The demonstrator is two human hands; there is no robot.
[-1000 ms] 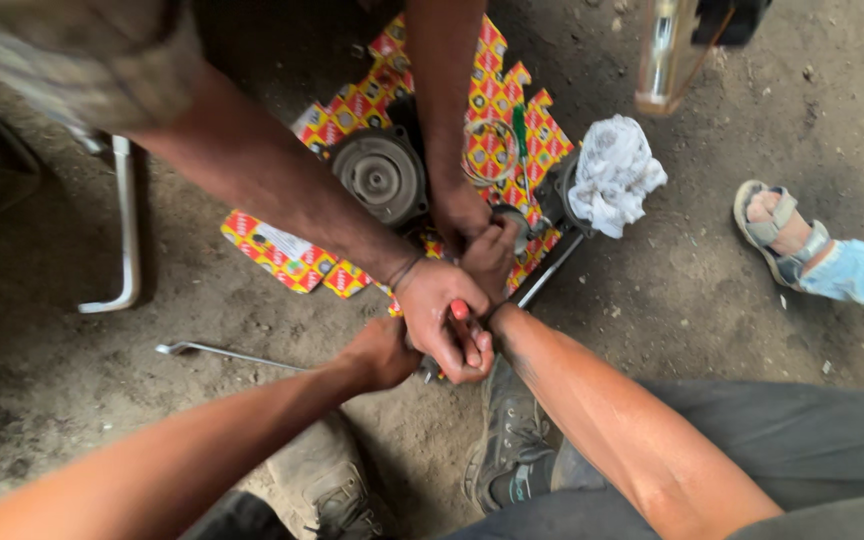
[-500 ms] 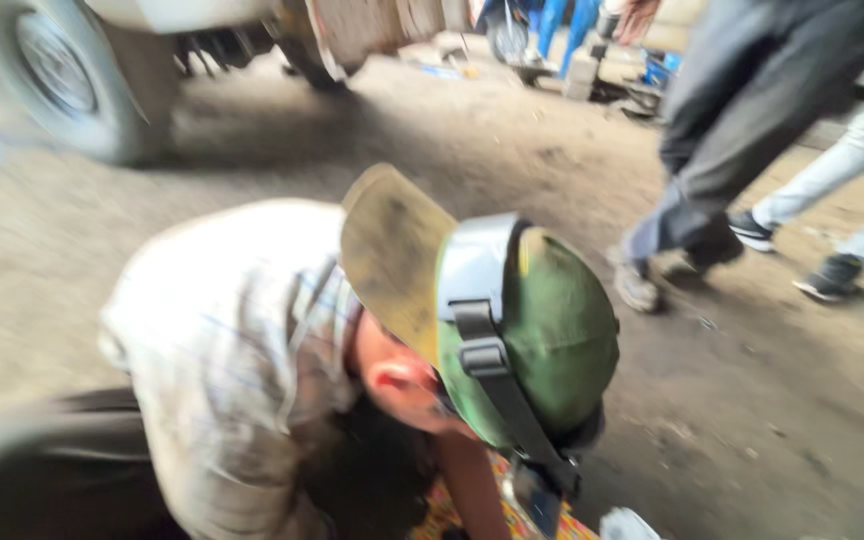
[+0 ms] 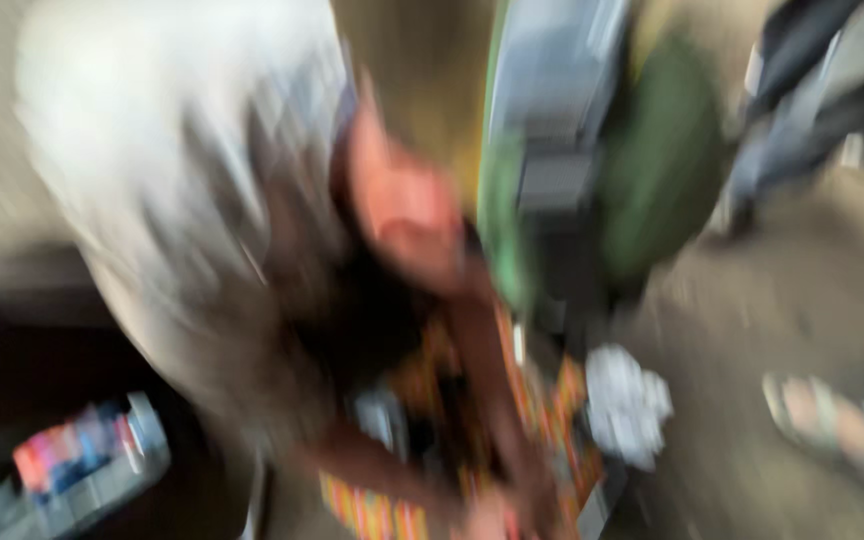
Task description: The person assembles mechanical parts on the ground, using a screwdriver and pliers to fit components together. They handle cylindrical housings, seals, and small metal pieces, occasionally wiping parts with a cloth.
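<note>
Heavy blur across your whole view, so only rough shapes come through. Down at the bottom edge lies the patterned cloth [image 3: 372, 510], orange and yellow, spread on the dirt ground [image 3: 752, 300]. On the cloth sits a greyish metal part [image 3: 377, 415], too smeared to make out. A co-worker's arm [image 3: 482, 380] runs down across the cloth to a hand [image 3: 487, 520] at the very bottom edge; whether that hand grips anything, I cannot tell. Your own hands are out of the picture, so their grip cannot be told either. Just right of the cloth lies a crumpled white rag [image 3: 627, 405]. Above it all the co-worker bends low, in a pale shirt [image 3: 152, 150] and a green cap [image 3: 652, 150]. Far right, a sandalled foot [image 3: 832, 420] rests on the ground.
</note>
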